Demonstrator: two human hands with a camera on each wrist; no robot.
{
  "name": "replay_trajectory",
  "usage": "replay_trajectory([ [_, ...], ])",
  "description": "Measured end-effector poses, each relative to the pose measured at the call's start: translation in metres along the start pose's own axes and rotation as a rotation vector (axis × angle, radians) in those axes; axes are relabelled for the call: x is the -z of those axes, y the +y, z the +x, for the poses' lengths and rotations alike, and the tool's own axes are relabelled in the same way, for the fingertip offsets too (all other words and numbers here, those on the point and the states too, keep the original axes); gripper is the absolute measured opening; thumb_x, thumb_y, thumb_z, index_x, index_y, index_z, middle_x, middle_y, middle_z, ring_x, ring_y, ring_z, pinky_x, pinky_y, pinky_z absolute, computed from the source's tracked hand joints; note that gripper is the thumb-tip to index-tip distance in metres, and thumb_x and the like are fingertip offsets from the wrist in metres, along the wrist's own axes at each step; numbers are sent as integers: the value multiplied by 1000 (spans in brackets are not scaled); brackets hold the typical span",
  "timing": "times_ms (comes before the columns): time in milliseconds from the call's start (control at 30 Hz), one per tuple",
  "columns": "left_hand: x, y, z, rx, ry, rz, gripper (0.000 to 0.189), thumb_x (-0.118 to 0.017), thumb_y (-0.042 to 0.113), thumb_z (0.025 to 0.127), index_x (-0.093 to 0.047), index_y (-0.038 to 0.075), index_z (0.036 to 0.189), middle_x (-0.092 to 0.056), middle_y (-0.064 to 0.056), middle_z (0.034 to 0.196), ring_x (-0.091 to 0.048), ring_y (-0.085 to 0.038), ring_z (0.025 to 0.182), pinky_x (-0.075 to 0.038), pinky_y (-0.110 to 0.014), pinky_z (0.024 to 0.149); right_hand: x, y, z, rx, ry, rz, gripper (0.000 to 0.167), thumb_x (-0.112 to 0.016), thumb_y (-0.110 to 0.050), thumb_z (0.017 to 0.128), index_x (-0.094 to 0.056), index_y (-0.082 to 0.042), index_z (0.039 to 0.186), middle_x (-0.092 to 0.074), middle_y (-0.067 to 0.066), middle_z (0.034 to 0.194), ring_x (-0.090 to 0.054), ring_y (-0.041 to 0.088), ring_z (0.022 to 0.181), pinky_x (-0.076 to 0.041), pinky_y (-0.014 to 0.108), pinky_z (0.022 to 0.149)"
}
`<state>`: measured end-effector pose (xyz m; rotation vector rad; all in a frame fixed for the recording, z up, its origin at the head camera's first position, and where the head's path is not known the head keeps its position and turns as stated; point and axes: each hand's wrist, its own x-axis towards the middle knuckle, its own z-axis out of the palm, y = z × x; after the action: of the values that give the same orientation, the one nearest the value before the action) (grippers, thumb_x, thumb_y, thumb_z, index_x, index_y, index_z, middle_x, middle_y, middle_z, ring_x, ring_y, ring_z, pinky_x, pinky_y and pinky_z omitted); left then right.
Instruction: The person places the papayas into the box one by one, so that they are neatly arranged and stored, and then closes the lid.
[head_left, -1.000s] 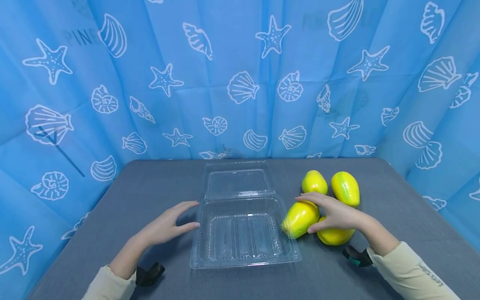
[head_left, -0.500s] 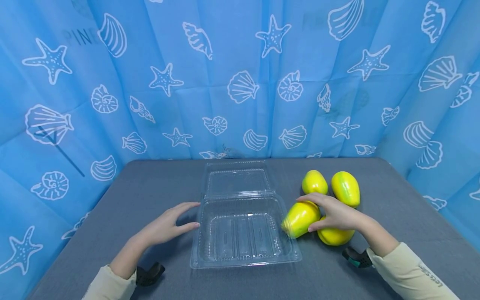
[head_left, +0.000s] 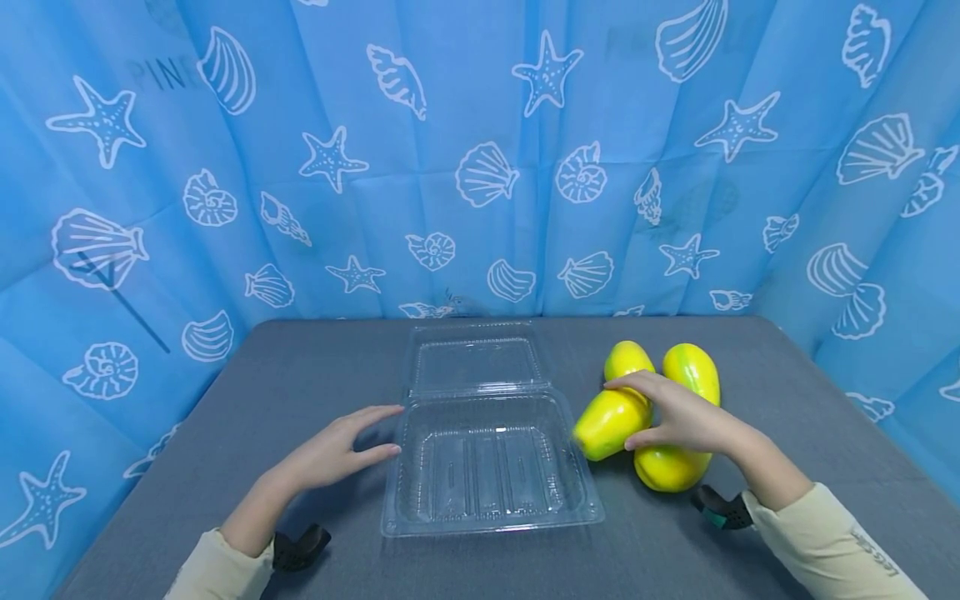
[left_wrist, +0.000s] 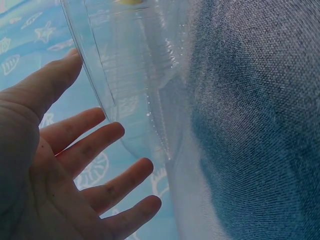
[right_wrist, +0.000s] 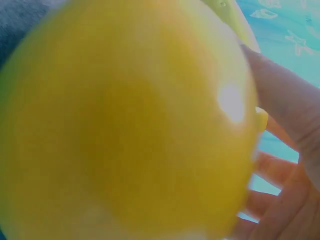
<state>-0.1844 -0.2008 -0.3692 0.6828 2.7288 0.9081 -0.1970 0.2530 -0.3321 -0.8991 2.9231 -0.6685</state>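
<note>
In the head view my right hand (head_left: pixel 686 417) grips a yellow papaya (head_left: pixel 611 425), thumb on its near side and fingers over the top. Another papaya (head_left: pixel 671 469) lies below that hand and fills much of the right wrist view. Behind it are two more, a smaller papaya (head_left: pixel 628 360) and a green-streaked papaya (head_left: pixel 693 371). A clear plastic clamshell box (head_left: pixel 491 527) lies with its lid folded back, nothing in it. My left hand (head_left: pixel 330 450) holds nothing. Its fingers are spread and relaxed beside the box's left edge; whether they touch it I cannot tell.
The box's lid (head_left: pixel 476 367) lies flat toward the back of the grey cloth-covered table (head_left: pixel 315 358). A blue curtain (head_left: pixel 442 183) with white shell prints hangs behind and around the table. Black wrist devices (head_left: pixel 302 547) sit under both wrists.
My right hand has moved slightly right and back with the papaya, so its tip has drawn away from the box's right edge. The left hand stays almost still.
</note>
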Motion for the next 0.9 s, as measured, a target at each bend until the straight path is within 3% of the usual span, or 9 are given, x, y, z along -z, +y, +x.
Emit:
replay_trajectory([
  [133,0,0,0,6,-1,3,65,-53,50,90,-39,15,142,-40,-15,146,-34,-39,136,-34,-60,106,7,-1,-1,-6,31,-12,67,-81,-28,70,-53,-5,126,-57,15,126,-51,36,116,-47,54,91],
  [333,0,1,1,8,-3,1,64,-53,49,90,-39,14,143,-39,-15,146,-34,-39,136,-33,-61,106,16,-5,-1,0,87,-39,68,-83,-25,68,-53,-5,126,-58,12,121,-54,26,105,-50,46,85],
  [667,0,2,2,-5,-1,-7,63,-54,47,91,-39,12,142,-40,-16,146,-35,-39,136,-33,-59,107,22,-17,4,22,156,-45,69,-82,-34,69,-52,-8,126,-57,9,120,-53,21,104,-51,40,82],
  [900,0,2,2,-3,-3,-4,63,-54,46,91,-39,12,142,-40,-16,146,-35,-39,135,-33,-59,107,23,-33,11,10,157,-13,70,-82,-35,69,-52,-8,126,-57,10,122,-54,24,106,-51,41,83],
])
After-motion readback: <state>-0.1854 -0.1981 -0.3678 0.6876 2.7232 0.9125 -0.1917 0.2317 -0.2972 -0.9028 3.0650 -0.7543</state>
